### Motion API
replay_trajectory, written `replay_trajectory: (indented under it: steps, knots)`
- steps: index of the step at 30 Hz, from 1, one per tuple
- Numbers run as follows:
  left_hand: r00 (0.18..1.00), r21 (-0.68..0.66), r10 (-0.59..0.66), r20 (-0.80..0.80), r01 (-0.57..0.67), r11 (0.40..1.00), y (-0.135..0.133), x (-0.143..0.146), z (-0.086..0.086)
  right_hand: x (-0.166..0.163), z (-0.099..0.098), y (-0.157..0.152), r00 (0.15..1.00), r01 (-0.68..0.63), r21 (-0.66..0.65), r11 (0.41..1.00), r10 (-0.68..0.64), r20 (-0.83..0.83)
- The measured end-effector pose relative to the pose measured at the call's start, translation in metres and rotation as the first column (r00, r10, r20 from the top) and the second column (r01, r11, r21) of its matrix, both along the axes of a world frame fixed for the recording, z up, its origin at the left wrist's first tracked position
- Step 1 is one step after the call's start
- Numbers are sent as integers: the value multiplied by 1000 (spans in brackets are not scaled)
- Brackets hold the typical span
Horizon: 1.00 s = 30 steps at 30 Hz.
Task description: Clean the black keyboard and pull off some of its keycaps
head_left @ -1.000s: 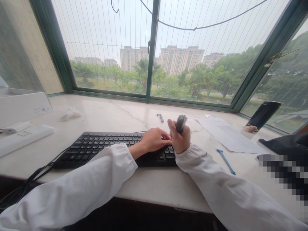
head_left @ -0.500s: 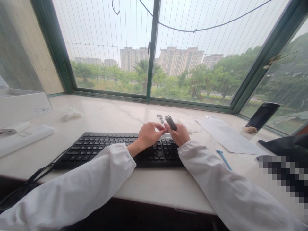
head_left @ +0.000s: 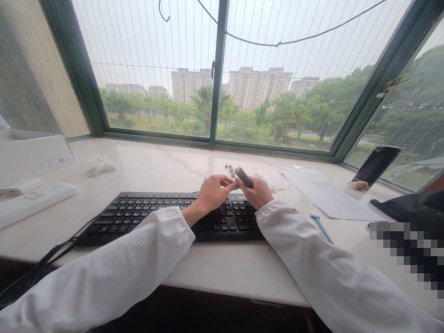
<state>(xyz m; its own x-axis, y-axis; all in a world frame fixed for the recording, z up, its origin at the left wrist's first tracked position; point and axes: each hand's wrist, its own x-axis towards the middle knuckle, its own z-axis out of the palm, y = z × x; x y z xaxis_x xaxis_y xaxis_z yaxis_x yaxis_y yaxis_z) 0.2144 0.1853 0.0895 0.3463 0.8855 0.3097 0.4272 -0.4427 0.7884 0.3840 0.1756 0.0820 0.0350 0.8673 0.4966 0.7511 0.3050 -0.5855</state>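
A black keyboard [head_left: 145, 213] lies on the pale stone sill [head_left: 166, 164]. Above its right end, my right hand [head_left: 257, 193] is closed round a small dark elongated tool [head_left: 243, 176], tip pointing up and left. My left hand [head_left: 212, 193] hovers beside it with fingers pinched together near the tool's tip; what it pinches is too small to name. Several small dark keycaps [head_left: 229, 169] lie on the sill just behind the hands.
Papers [head_left: 329, 194] and a blue plastic strip [head_left: 322, 228] lie to the right, with a dark phone [head_left: 375, 164] leaning on the window frame. White boxes [head_left: 31, 155] and a white bar [head_left: 34, 201] sit at the left. A crumpled tissue [head_left: 100, 165] lies beyond the keyboard.
My left hand lifted off the keys and met the right hand. The tool tilted from upright to slanting left, and both hands moved slightly away from me.
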Motion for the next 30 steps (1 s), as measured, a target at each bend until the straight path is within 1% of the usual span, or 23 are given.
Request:
replay_trajectory:
  steps: [3,6,10,12,17,25,30]
  knots:
    - [1000,29,16,19,-16,999,3,0,-2,-1,1,-1,1000,3,6,1000,-3,-3]
    - [998,37,32,58,-34,999,7,1,-4,-2,3,-4,1000,7,56,998,-6,-9]
    - [987,-22,14,161,-11,1000,9,1,-4,-3,6,-7,1000,1,130,992,2,-20]
    - [976,-49,27,218,-17,999,9,1,-4,-4,7,-8,999,-14,158,987,18,-29]
    - [948,-111,63,311,-30,993,8,1,-3,-5,7,-9,998,-59,186,981,64,-24]
    - [953,-107,49,300,-17,994,6,2,-2,-5,4,-6,998,-63,157,986,66,-15]
    - [960,-40,-7,279,18,999,5,2,-2,-3,2,-3,999,-28,150,988,33,-25]
